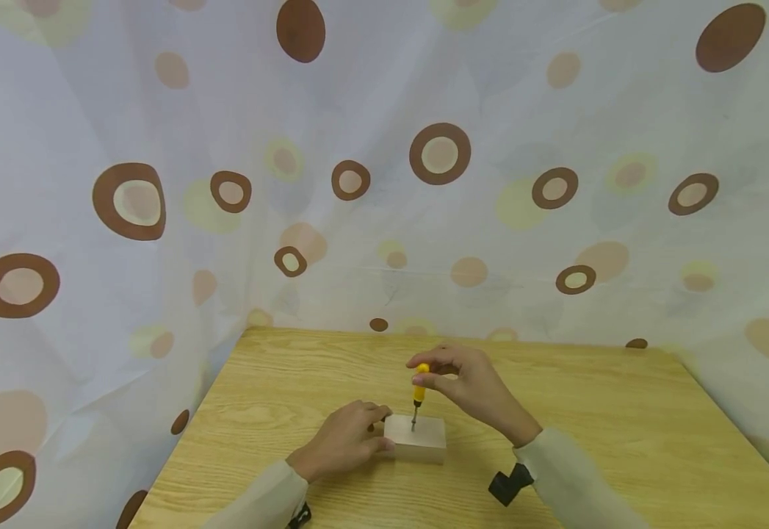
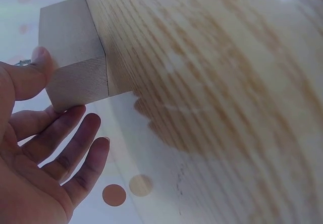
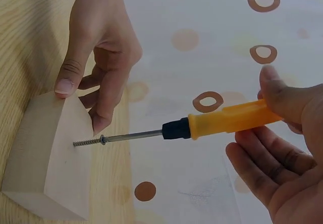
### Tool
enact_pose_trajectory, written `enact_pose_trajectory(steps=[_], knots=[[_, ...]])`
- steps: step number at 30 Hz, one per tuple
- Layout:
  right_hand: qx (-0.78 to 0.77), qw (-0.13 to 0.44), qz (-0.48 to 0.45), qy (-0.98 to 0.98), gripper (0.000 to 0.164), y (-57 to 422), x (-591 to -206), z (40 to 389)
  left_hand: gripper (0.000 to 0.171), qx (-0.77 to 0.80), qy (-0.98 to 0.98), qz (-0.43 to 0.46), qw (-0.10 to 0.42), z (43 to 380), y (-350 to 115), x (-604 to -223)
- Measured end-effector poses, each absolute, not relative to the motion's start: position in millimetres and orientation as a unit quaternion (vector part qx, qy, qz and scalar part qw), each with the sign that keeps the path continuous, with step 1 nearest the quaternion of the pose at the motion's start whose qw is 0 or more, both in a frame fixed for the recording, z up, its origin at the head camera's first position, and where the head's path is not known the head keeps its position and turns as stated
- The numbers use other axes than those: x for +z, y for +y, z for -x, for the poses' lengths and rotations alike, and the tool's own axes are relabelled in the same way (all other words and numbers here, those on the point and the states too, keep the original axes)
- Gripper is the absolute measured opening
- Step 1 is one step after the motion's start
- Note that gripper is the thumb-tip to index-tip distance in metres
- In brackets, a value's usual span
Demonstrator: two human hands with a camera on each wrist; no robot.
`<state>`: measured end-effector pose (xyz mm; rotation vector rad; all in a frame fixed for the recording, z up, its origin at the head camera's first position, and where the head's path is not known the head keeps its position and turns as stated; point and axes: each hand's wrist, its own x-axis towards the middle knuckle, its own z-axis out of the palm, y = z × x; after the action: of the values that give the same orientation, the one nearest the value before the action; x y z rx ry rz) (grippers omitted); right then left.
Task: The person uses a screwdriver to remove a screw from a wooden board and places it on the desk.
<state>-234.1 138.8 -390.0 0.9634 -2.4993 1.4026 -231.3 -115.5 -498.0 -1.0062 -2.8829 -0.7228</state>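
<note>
A pale wooden block (image 1: 432, 429) lies on the table. My left hand (image 1: 343, 442) grips its left end, thumb on the near side and fingers on the far side; the thumb and a fingertip press the block (image 2: 70, 32) in the left wrist view. From the block's top face stands a screw (image 3: 87, 143), much of its thread showing. The tip of a yellow-handled screwdriver (image 3: 227, 120) meets the screw's head, in line with it. My right hand (image 1: 471, 378) pinches the handle near its top end between thumb and fingers, the other fingers spread loosely.
The wood-grain table (image 1: 278, 375) extends around both hands. Behind it and along its sides hangs a pale curtain (image 1: 384, 220) with brown and yellow circles. A black wrist mount (image 1: 511, 483) sits at the right sleeve.
</note>
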Motion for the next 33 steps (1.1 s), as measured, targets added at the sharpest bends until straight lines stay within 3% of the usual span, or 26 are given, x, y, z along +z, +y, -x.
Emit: enact_pose_trajectory(steps=[5, 12, 23, 28, 33], knots=[[0.462, 0.1, -0.306, -0.826, 0.019, 139.0, -391.6, 234.3, 0.054, -0.228, -0.921, 0.317, 0.001, 231.3, -116.2, -497.9], [0.479, 0.05, -0.325, -0.814, 0.021, 141.3, -386.5, 236.2, 0.053, -0.231, -0.921, 0.314, -0.003, 231.3, -116.0, -497.2], [0.443, 0.12, -0.305, -0.834, 0.019, 138.9, -391.1, 236.0, 0.052, -0.231, -0.918, 0.323, 0.006, 230.8, -116.7, -495.6], [0.435, 0.107, -0.336, -0.829, 0.021, 139.7, -387.5, 236.6, 0.053, -0.236, -0.918, 0.319, 0.002, 229.9, -117.0, -494.4], [0.442, 0.11, -0.309, -0.835, 0.02, 137.0, -391.2, 233.4, 0.052, -0.233, -0.918, 0.321, 0.002, 229.5, -116.0, -495.1]])
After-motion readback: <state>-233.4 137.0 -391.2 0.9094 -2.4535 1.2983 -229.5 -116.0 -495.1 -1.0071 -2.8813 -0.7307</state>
